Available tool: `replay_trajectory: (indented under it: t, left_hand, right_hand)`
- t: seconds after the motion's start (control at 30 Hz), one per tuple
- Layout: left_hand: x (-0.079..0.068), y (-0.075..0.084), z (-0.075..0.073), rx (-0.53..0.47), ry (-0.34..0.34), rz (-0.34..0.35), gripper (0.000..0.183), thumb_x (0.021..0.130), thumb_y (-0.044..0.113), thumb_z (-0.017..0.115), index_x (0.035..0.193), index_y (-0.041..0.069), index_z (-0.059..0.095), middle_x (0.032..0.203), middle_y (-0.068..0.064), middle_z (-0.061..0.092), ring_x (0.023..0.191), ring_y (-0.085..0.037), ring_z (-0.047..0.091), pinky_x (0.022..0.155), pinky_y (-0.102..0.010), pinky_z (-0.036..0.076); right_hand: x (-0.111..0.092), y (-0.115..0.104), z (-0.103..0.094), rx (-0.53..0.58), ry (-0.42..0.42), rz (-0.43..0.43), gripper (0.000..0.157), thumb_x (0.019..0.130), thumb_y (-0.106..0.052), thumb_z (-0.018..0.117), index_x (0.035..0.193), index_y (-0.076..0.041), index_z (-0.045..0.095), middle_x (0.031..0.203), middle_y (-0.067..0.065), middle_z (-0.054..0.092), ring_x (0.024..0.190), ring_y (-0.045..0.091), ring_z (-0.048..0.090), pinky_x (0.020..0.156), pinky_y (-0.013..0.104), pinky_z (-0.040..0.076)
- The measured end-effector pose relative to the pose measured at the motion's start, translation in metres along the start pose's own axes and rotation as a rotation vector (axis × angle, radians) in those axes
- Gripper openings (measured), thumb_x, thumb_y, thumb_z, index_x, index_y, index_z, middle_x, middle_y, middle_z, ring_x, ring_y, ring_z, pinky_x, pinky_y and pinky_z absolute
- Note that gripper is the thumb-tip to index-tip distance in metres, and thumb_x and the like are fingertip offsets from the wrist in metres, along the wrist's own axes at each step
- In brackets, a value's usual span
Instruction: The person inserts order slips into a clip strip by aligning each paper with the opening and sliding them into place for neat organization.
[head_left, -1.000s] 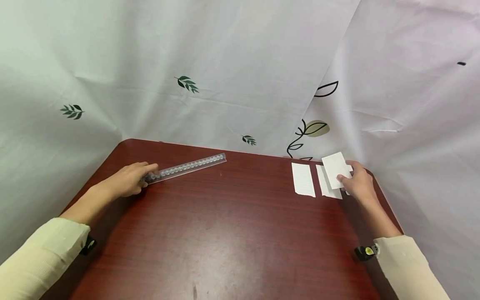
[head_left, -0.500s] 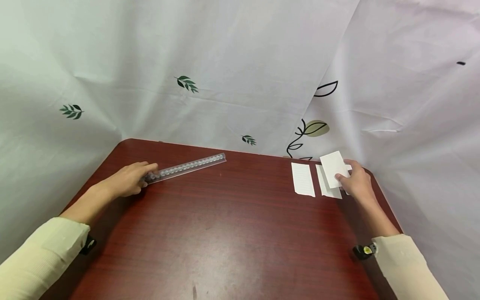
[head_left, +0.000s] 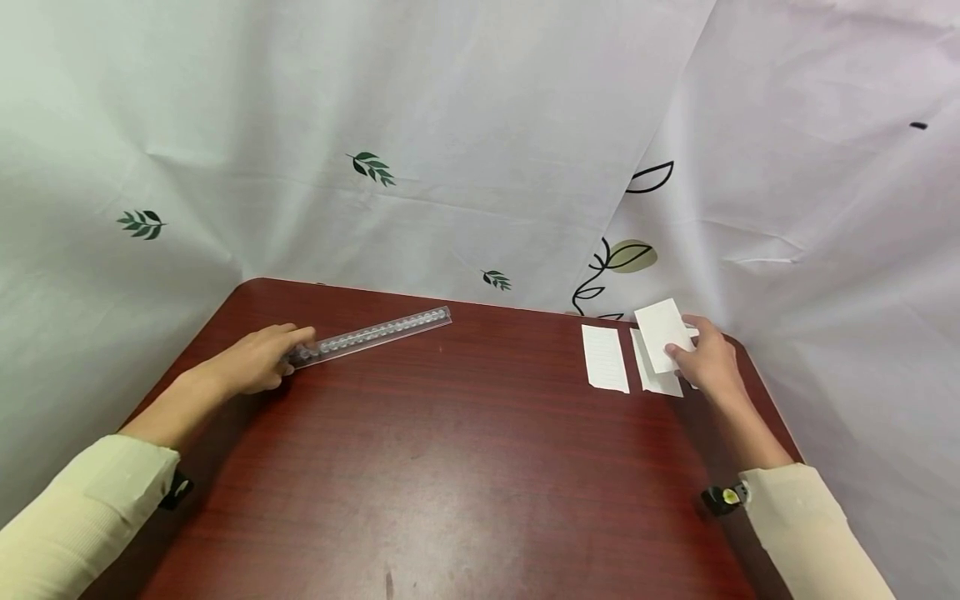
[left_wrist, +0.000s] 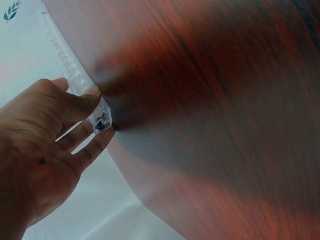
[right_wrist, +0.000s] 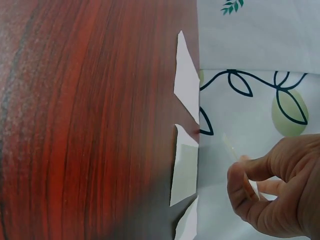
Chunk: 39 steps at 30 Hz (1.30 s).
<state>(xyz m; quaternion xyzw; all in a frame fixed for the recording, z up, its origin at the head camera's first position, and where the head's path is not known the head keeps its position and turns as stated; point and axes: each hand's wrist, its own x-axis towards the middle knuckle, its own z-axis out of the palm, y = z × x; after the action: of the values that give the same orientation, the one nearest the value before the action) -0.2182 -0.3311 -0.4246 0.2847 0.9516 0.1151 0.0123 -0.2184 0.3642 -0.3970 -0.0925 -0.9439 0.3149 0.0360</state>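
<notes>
At the table's far left, my left hand (head_left: 262,358) grips the near end of a long clear plastic tube (head_left: 382,332) with a row of clear round pieces inside. In the left wrist view, the thumb and fingers hold the tube (left_wrist: 70,62) around its end, where a small dark bit shows. Over on the far right, my right hand (head_left: 708,362) pinches a white card (head_left: 660,329) between thumb and fingers. The card is raised and tilted above a white paper slip (head_left: 662,385). The right wrist view shows the held card (right_wrist: 230,145) nearly edge-on.
Another white slip (head_left: 605,358) with faint lines lies to the left of the covered one. A third slip (right_wrist: 187,222) lies near my right hand. The dark red table (head_left: 450,458) meets a pale leaf-printed cloth (head_left: 450,167) at its back and sides.
My right hand has moved slightly left and up with the white card still pinched. My left hand and the clear tube have stayed in place.
</notes>
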Motion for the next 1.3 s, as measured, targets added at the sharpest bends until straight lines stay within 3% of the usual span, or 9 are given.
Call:
replay_trajectory:
  t: [0.23, 0.5, 1.3]
  left_hand:
    - [0.0, 0.001, 0.0, -0.011, -0.018, -0.016, 0.045, 0.088, -0.012, 0.076, 0.124, 0.012, 0.065, 0.112, -0.006, 0.069, 0.096, -0.023, 0.062, 0.078, -0.045, 0.049]
    - [0.002, 0.0, -0.001, -0.029, -0.028, -0.021, 0.045, 0.089, -0.013, 0.076, 0.123, 0.014, 0.065, 0.111, -0.004, 0.068, 0.096, -0.019, 0.061, 0.077, -0.042, 0.05]
    - [0.002, -0.001, -0.001, -0.034, -0.028, -0.019, 0.045, 0.087, -0.013, 0.076, 0.12, 0.015, 0.064, 0.109, -0.004, 0.067, 0.095, -0.019, 0.059, 0.078, -0.042, 0.05]
  right_hand:
    - [0.001, -0.002, 0.001, 0.004, 0.0, 0.007, 0.075, 0.108, -0.01, 0.069, 0.171, 0.006, 0.032, 0.142, 0.05, 0.057, 0.081, 0.043, 0.084, 0.058, 0.029, 0.059]
    - [0.002, -0.004, 0.004, 0.007, -0.005, -0.003, 0.075, 0.108, -0.009, 0.069, 0.171, 0.007, 0.032, 0.142, 0.05, 0.059, 0.07, 0.026, 0.082, 0.058, 0.028, 0.057]
    - [0.002, -0.014, 0.012, -0.005, -0.024, 0.002, 0.076, 0.11, -0.012, 0.068, 0.173, 0.004, 0.03, 0.144, 0.048, 0.059, 0.084, 0.035, 0.084, 0.072, 0.036, 0.059]
